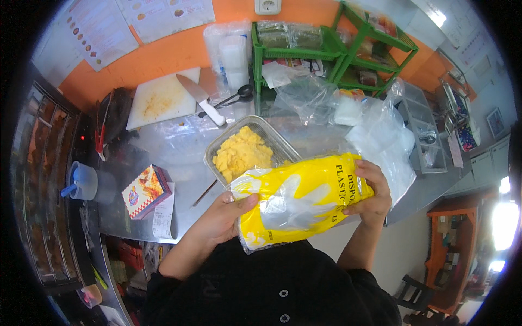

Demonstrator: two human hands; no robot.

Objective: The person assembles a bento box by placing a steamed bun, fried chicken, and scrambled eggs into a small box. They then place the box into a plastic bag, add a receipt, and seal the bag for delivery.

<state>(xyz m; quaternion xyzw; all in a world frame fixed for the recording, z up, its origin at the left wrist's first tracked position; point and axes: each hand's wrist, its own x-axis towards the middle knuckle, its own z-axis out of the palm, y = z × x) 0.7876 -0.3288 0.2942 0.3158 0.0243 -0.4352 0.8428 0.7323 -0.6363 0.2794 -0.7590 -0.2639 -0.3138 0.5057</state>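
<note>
Between my two hands is a yellow plastic packet of disposable gloves (299, 198), held up at the near edge of the counter. My left hand (224, 217) grips its left end, thumb on top. At the other end, my right hand (372, 195) has its fingers wrapped round the packet's right side. Just beyond the packet stands a rectangular metal tray (283, 138) with a mound of yellow, mash-like food (243, 152) in its left part. The packet hides the tray's near right corner.
Behind the tray lie a white-handled knife (198, 96), a white cutting board (157, 100) and black spoons (239, 96). A small printed food box (145, 191) and a paper slip (163, 217) sit left. Clear plastic bags (380, 138) and green racks (296, 51) occupy the right and back.
</note>
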